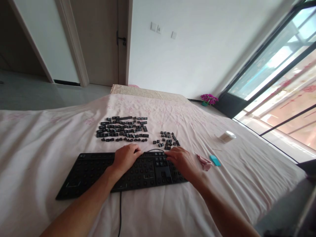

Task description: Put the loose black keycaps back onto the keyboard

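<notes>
A black keyboard [138, 174] lies on the bed, most of its keycaps off, with a small group of caps on it right of centre. My left hand [124, 158] is closed over its far edge near the middle, thumb pointing right. Farther right, my right hand [181, 159] bends its fingers down at the far edge beside the remaining caps; whatever is between the fingertips is hidden. Beyond the keyboard, loose black keycaps [123, 126] lie in rows, and a smaller group of keycaps [168, 140] sits near my right hand.
Right of my right hand lie a crumpled pink cloth [204, 163] and a turquoise object [215, 160]. A white roll-shaped object [227, 136] is farther off. The keyboard's cable [120, 214] runs toward me over the wrinkled pink sheet [153, 210].
</notes>
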The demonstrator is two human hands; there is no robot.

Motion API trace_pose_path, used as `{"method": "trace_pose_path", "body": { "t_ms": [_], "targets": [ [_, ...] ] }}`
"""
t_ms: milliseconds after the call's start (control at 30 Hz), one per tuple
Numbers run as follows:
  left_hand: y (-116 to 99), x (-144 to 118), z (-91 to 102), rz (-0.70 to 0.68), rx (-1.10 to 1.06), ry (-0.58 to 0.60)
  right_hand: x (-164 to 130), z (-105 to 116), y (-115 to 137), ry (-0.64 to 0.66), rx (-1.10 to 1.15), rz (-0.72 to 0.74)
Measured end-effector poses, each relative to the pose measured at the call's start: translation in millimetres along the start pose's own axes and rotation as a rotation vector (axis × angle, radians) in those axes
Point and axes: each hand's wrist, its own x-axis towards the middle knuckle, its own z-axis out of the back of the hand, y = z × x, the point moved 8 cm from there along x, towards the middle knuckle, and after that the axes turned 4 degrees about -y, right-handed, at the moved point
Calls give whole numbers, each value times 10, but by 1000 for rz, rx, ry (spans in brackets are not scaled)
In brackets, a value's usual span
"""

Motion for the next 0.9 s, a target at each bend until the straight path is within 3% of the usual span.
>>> {"method": "trace_pose_path", "body": {
  "t_ms": [167, 467, 700, 800, 900],
  "targets": [
    [-9, -9, 6, -3, 16, -15, -256, -147, -2, -17, -40, -27],
    [-16, -13, 15, 9, 8, -8, -282, -254, 77, -32, -92, 33],
    [-4, -20, 12, -2, 12, -27, -217, -329, 49, 23, -46, -15],
    [-93, -55, 78, -73, -16, -109, -191, -325, 20, 32, -19, -31],
    [-342, -152, 130, -264, -73, -197, -178, -327, -3, 43, -6, -40]
  ]
}}
